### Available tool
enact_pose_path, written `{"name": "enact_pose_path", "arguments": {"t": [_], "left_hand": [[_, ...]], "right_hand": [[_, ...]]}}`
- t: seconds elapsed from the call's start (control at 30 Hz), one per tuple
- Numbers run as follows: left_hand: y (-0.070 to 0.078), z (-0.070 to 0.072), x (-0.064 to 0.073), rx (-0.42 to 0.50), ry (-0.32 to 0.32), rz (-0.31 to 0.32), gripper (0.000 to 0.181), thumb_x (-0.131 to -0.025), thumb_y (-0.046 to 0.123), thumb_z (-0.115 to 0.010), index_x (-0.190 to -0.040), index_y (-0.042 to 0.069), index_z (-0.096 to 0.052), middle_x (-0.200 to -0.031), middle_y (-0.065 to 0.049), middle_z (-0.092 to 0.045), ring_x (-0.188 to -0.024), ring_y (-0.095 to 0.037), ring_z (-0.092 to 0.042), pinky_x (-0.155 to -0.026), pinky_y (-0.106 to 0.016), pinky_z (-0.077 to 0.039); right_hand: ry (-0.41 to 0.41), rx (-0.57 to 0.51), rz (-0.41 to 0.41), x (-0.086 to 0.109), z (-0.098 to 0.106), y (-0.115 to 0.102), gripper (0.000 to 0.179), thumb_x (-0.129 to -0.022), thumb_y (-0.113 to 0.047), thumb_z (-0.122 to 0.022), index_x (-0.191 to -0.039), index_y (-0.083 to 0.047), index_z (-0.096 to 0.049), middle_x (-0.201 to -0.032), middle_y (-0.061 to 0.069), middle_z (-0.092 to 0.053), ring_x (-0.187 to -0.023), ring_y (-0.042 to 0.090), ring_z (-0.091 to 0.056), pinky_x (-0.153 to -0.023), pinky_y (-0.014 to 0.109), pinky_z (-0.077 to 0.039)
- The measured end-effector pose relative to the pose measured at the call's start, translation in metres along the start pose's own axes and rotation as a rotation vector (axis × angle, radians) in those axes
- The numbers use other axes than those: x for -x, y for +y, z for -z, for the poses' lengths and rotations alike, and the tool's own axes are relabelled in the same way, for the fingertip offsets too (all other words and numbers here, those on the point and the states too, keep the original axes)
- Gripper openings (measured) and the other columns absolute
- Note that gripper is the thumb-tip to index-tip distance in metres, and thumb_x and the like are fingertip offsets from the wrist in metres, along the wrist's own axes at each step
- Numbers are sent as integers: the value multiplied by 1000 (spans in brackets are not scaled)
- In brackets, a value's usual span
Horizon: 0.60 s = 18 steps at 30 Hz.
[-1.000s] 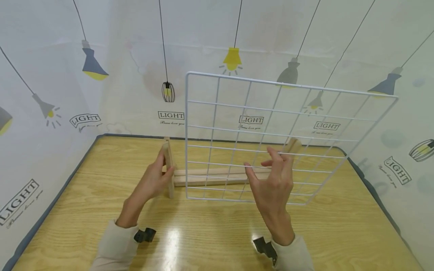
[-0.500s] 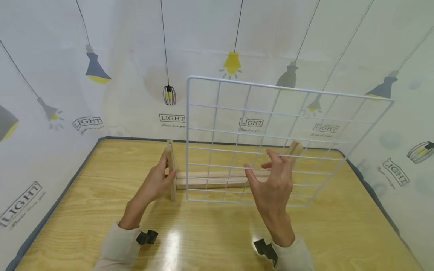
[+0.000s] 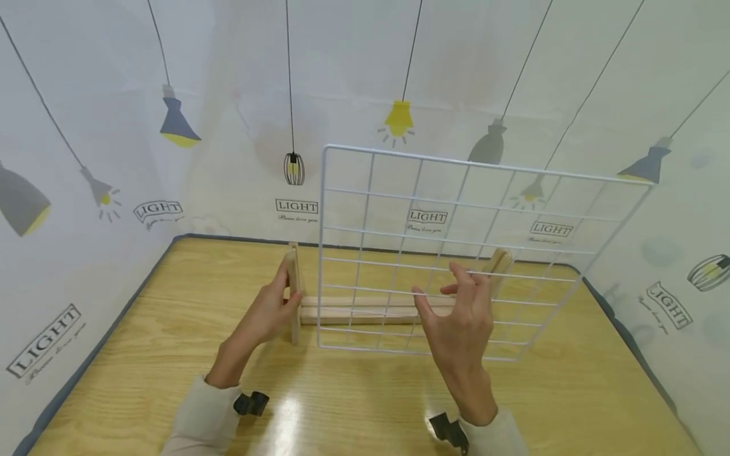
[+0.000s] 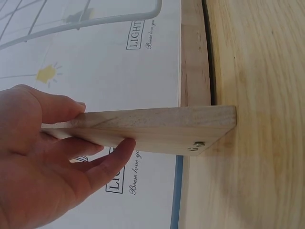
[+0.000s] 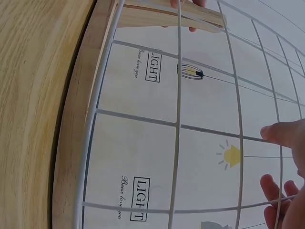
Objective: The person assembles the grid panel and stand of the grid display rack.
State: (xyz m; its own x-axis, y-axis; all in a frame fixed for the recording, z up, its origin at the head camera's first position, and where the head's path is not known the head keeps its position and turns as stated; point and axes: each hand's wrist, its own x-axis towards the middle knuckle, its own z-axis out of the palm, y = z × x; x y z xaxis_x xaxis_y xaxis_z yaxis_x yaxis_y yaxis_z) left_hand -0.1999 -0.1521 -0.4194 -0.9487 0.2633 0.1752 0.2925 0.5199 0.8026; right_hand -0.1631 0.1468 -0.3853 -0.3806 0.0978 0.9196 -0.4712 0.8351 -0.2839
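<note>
In the head view my left hand (image 3: 267, 315) grips the left upright board (image 3: 293, 294) of a pale wooden stand. The left wrist view has the thumb on one side of this board (image 4: 157, 126) and fingers on the other, with two small screw heads low on its face. A horizontal wooden bar (image 3: 359, 315) runs right from it toward another upright (image 3: 500, 263). My right hand (image 3: 461, 316) holds a white wire grid panel (image 3: 419, 160), which stands tilted in front of the bar. In the right wrist view, fingertips (image 5: 269, 187) curl around a wire.
All this is at a wood-grain table (image 3: 353, 405) with a dark edge strip at the back. Behind and on both sides hangs a pale backdrop (image 3: 239, 152) printed with lamps. Black wrist cameras (image 3: 251, 403) sit at both cuffs.
The head view has tilted up slightly, so everything sits a little lower in it. Both hands keep their holds on the upright board and the wire grid panel.
</note>
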Motion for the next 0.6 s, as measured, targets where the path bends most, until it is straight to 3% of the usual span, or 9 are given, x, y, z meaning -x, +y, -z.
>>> {"name": "enact_pose_path", "arguments": {"t": [0.3,0.6], "left_hand": [[-4,-3,0,0,1,32,70,-104,10,-48,-158,6,-5,-143,-38,-42,-107,-49,-64,-77,-48,-59],[-5,-2,0,-11,17,0,69,-102,6,-50,-157,4,-8,-137,-38,-48,-105,-46,-65,-77,-45,-59]], "right_hand": [[14,36,45,-11,-5,-2,67,-64,-16,-93,-119,1,-59,-93,22,-55,-69,30,-62,-58,47,-49],[34,39,50,-35,-7,-11,68,-63,-13,-93,-120,1,-58,-95,22,-54,-71,29,-62,-57,49,-49]]}}
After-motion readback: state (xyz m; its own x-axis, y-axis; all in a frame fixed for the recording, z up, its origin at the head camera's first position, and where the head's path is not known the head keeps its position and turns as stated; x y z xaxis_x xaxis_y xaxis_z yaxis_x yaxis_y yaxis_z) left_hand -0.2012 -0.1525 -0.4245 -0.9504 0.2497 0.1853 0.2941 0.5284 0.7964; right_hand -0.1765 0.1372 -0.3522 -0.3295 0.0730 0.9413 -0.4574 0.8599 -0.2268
